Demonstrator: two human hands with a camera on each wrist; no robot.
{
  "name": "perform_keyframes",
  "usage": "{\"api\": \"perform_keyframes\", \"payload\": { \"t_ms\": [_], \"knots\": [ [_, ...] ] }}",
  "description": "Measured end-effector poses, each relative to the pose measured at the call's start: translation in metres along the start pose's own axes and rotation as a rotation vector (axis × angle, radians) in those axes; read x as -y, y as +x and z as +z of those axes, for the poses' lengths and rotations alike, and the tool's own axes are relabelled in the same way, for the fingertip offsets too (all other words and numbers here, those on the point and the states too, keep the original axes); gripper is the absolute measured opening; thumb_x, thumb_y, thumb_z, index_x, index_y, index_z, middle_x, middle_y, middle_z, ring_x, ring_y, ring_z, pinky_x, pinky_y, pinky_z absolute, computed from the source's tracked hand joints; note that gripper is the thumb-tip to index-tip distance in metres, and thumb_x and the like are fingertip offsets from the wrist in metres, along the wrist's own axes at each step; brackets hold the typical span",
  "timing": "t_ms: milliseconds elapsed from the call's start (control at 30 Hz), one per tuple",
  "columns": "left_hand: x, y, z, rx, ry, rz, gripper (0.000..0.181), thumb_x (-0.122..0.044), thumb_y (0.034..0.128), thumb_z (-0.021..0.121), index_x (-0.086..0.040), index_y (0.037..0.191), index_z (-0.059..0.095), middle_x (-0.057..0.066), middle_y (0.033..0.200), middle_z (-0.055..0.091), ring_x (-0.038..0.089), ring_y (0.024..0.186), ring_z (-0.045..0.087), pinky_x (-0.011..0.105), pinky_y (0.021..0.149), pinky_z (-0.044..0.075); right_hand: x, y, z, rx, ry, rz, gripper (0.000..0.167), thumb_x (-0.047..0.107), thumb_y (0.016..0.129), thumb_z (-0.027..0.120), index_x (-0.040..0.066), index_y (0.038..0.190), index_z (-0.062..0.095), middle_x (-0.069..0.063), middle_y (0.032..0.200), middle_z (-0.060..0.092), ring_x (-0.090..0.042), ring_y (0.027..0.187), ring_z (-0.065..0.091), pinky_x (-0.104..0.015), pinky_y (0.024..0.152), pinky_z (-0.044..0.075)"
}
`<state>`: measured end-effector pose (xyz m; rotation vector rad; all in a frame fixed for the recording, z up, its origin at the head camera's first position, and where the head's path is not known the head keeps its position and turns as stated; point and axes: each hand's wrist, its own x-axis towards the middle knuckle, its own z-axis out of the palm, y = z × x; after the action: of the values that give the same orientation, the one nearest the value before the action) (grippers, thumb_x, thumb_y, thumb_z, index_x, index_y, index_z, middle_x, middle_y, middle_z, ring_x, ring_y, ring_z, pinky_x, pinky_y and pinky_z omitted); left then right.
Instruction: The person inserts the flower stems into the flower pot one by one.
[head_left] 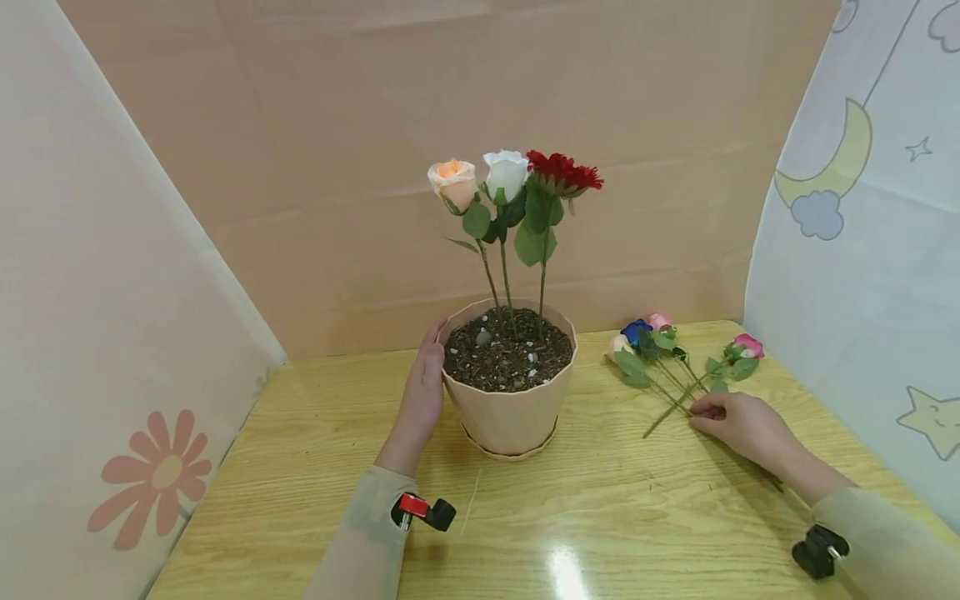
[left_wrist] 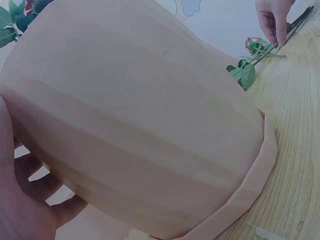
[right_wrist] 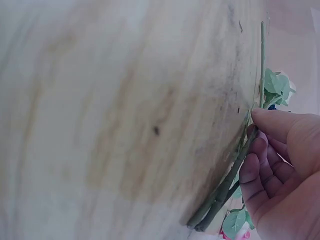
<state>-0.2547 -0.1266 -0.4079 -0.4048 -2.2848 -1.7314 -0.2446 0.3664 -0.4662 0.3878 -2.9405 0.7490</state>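
Note:
My left hand (head_left: 426, 379) rests against the left side of a peach flower pot (head_left: 504, 417), its fingers along the wall below the rim. In the left wrist view this pot (left_wrist: 135, 110) fills most of the frame. Dark soil (head_left: 498, 358) fills it, and a peach rose (head_left: 454, 183), a white rose (head_left: 506, 175) and a red flower (head_left: 562, 173) stand upright there. At the right, my right hand (head_left: 738, 423) pinches a green flower stem (right_wrist: 222, 190) low over the table. Which bloom belongs to that stem is hard to tell.
Loose artificial roses lie right of the pot: a blue rose (head_left: 636, 332), a light pink rose (head_left: 658, 322), a cream rose (head_left: 619, 347) and a deep pink rose (head_left: 748, 346). Their stems cross on the wooden table (head_left: 337, 467). A saucer (head_left: 510, 455) sits beneath the pot. Cloth screens surround the table.

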Motion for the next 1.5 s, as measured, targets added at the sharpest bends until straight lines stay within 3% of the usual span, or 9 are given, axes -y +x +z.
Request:
{"api": "perform_keyframes", "payload": {
  "t_ms": [200, 567, 800, 967, 1300, 1500],
  "knots": [
    [-0.004, 0.0, -0.001, -0.005, 0.006, -0.016, 0.056, -0.039, 0.123, 0.025, -0.021, 0.176, 0.028, 0.008, 0.181, 0.024, 0.037, 0.166, 0.022, 0.065, 0.131, 0.02, 0.001, 0.002, -0.006, -0.026, -0.001, -0.016, 0.02, 0.017, 0.101, 0.081, 0.001, 0.113, 0.083, -0.004, 0.096, 0.08, -0.03, 0.089, 0.075, -0.058, 0.082, 0.06],
    [-0.004, 0.001, -0.003, -0.005, 0.021, -0.001, 0.057, -0.039, 0.1229, 0.024, -0.02, 0.176, 0.028, 0.009, 0.181, 0.024, 0.037, 0.166, 0.022, 0.065, 0.131, 0.02, 0.019, 0.008, -0.024, -0.083, 0.045, 0.017, 0.027, 0.019, 0.108, 0.073, -0.003, 0.124, 0.08, -0.025, 0.117, 0.078, -0.045, 0.102, 0.076, -0.06, 0.083, 0.061],
    [-0.004, 0.0, -0.003, -0.014, 0.027, -0.002, 0.056, -0.039, 0.123, 0.025, -0.021, 0.176, 0.029, 0.009, 0.181, 0.026, 0.038, 0.165, 0.024, 0.064, 0.131, 0.021, 0.037, 0.013, -0.032, -0.122, 0.074, 0.023, 0.032, 0.023, 0.111, 0.07, -0.003, 0.13, 0.078, -0.023, 0.117, 0.079, -0.039, 0.098, 0.076, -0.051, 0.076, 0.062],
    [-0.003, -0.001, -0.003, -0.009, 0.017, -0.014, 0.057, -0.04, 0.1228, 0.025, -0.02, 0.176, 0.028, 0.008, 0.181, 0.025, 0.037, 0.166, 0.023, 0.064, 0.131, 0.021, 0.051, 0.017, -0.038, -0.194, 0.091, -0.021, 0.03, 0.021, 0.111, 0.071, -0.002, 0.127, 0.078, -0.016, 0.109, 0.081, -0.031, 0.091, 0.076, -0.033, 0.07, 0.058],
    [-0.004, -0.002, -0.001, -0.007, 0.015, -0.02, 0.056, -0.039, 0.1231, 0.025, -0.021, 0.177, 0.028, 0.008, 0.181, 0.024, 0.038, 0.166, 0.023, 0.065, 0.131, 0.02, 0.092, 0.021, -0.055, -0.317, 0.164, -0.073, 0.029, 0.024, 0.11, 0.072, 0.001, 0.128, 0.078, -0.011, 0.108, 0.081, 0.003, 0.084, 0.067, -0.015, 0.069, 0.05],
    [-0.004, -0.002, 0.0, 0.001, 0.0, -0.024, 0.056, -0.036, 0.1234, 0.025, -0.019, 0.177, 0.027, 0.008, 0.182, 0.023, 0.038, 0.166, 0.023, 0.065, 0.131, 0.02, 0.117, 0.023, -0.066, -0.352, 0.241, -0.071, 0.032, 0.028, 0.112, 0.069, 0.002, 0.129, 0.077, -0.01, 0.104, 0.08, -0.001, 0.081, 0.07, -0.014, 0.069, 0.051]
  ]
}}
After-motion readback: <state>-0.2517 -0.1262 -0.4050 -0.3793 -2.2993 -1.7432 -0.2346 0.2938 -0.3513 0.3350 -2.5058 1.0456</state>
